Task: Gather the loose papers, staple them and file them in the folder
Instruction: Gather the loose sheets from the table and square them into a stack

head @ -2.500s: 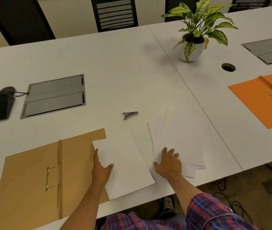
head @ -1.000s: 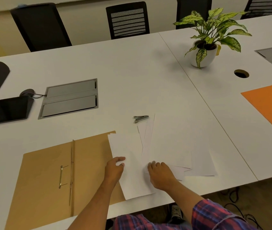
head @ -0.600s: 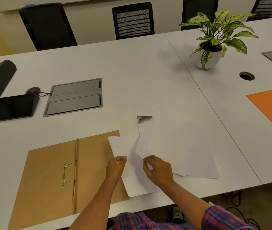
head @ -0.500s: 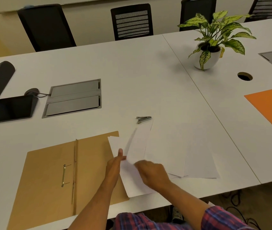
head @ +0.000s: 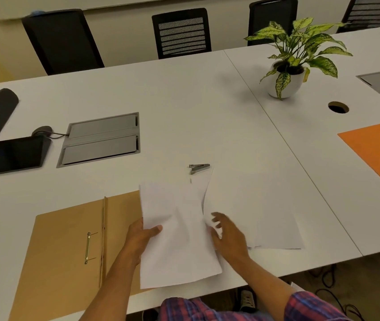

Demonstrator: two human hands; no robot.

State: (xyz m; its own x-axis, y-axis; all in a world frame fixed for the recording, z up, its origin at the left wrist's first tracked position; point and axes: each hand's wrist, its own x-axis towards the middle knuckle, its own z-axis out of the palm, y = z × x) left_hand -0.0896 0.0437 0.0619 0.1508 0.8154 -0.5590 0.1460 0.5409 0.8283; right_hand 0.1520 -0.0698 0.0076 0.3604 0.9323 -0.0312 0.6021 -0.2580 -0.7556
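My left hand [head: 141, 237] pinches the left edge of the gathered sheets [head: 177, 237], thumb on top and fingers beneath, so this small stack lies partly over the right flap of the open tan folder [head: 68, 246] and partly over the table's [head: 184, 107] near edge. My right hand [head: 227, 237] is open with fingers spread, holding nothing, its fingertips near the right edge of the stack and over the remaining loose papers [head: 260, 212], which lie fanned on the table just to the right. The stapler [head: 198, 168] rests beyond the papers, near their far corners, apart from both hands. Judged risks: the one-sided pinch lets the stack sag or skew, so edges may misalign before stapling; a sheet overhanging the table edge may slide off; white sheets on a white surface are easily missed, leaving one ungathered. The folder's metal fastener [head: 87, 247] sits on the left flap, clear of the stack. Further out lie a recessed cable hatch [head: 101, 140], a dark tablet [head: 16, 155], a potted plant [head: 288, 72] and an orange folder [head: 378, 154] on the adjoining table, all well apart. Nothing stands between my right hand and the loose papers or the stapler.
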